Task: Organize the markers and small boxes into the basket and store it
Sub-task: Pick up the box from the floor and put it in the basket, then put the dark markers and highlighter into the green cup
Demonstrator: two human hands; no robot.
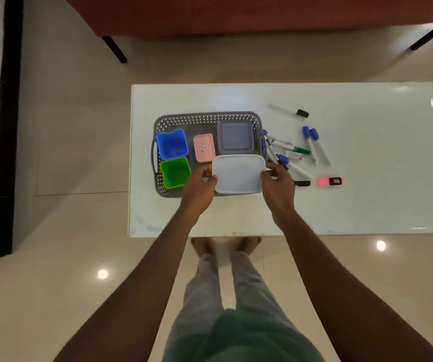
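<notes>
Both hands, left hand (199, 185) and right hand (278, 184), clamp the white lidded plastic box (238, 174) by its sides over the near right corner of the grey perforated plastic basket (205, 117). It could wedge against the grey lidded box (234, 137) or rim. Blue cup (172, 144), green cup (175, 171) and pink case (204, 147) sit inside; markers (312, 143) lie outside on the white table (367, 205).

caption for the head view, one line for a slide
Both hands lower a white box into the grey basket.

The basket (205, 118) sits on the table (367, 205), toward its left. Two cups (173, 145) stand in the basket's left end. The markers (312, 142) lie on the table just right of the basket.
</notes>
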